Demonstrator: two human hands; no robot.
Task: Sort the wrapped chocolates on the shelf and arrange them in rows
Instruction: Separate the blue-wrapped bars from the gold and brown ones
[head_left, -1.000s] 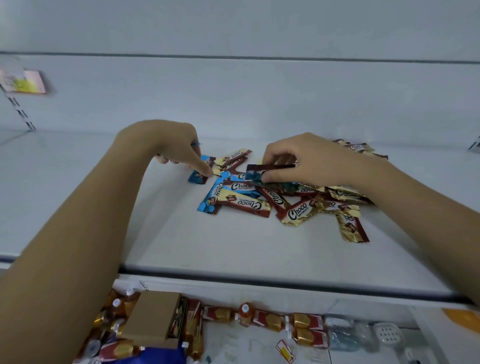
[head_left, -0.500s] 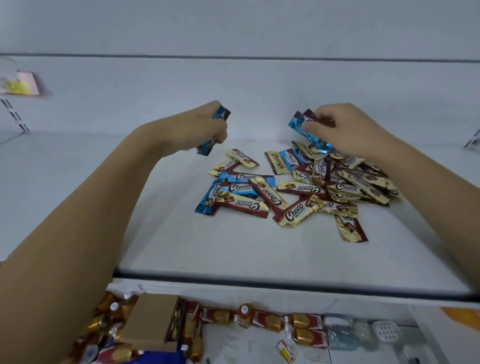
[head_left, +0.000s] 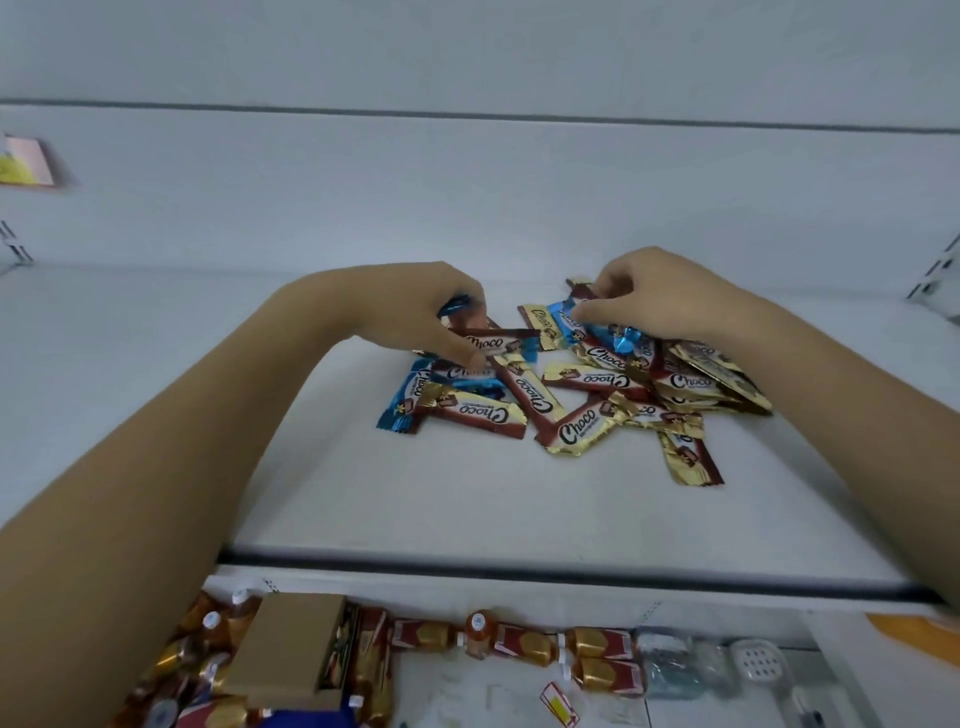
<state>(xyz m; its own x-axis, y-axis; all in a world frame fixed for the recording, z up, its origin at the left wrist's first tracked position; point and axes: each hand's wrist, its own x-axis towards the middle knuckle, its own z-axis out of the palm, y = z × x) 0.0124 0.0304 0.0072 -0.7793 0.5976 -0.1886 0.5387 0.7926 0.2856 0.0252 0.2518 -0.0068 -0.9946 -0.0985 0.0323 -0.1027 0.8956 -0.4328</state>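
Your left hand (head_left: 436, 317) is gripping a blue-wrapped chocolate (head_left: 453, 304), fingertips pressing the pile of Choco bars (head_left: 566, 384) mid-shelf (head_left: 467, 499). Your right hand (head_left: 660, 299) is pinching another blue wrapper (head_left: 566, 317) at the pile's far edge.

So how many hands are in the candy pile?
2. The left hand is at the left edge of the pile of chocolates, gripping a blue chocolate. The right hand reaches into the pile's far right side. No others show.
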